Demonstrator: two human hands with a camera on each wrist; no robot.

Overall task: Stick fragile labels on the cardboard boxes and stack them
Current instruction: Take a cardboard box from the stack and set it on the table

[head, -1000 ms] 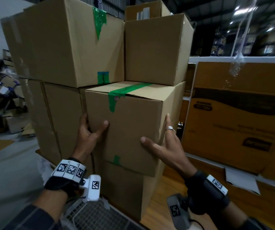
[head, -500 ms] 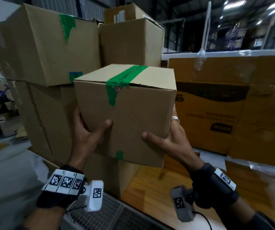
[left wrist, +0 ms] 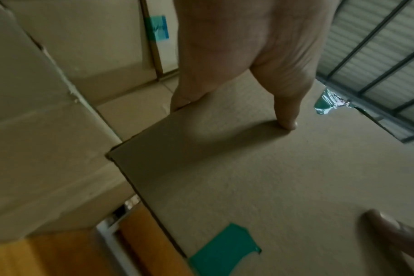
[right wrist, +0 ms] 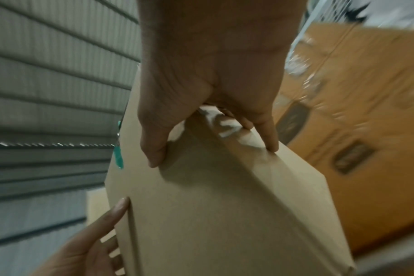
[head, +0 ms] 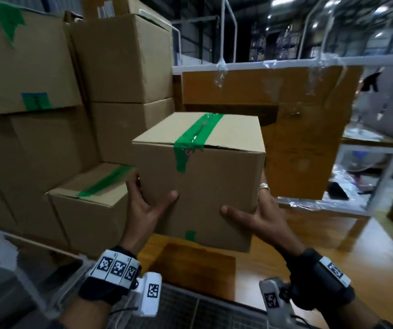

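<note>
I hold a plain cardboard box (head: 202,186) sealed with a strip of green tape (head: 198,134) in the air in front of me. My left hand (head: 143,210) grips its lower left front corner, thumb on the front face and fingers round the side. My right hand (head: 262,217) grips the lower right corner the same way. In the left wrist view my left hand (left wrist: 236,56) presses its thumb on the box (left wrist: 248,177). In the right wrist view my right hand (right wrist: 213,74) clasps the box's edge (right wrist: 213,214). No label shows on the faces I see.
A tall stack of cardboard boxes (head: 36,67) stands at the left, with a lower taped box (head: 91,203) at its front. A big orange-brown carton (head: 297,138) wrapped in film stands behind. Below lie a wooden tabletop (head: 333,257), a brown cardboard sheet (head: 195,264) and a wire mesh basket (head: 202,312).
The box has come off the stack and moved right and toward me, so it now hangs over the wooden tabletop. Both hands keep the same grip.
</note>
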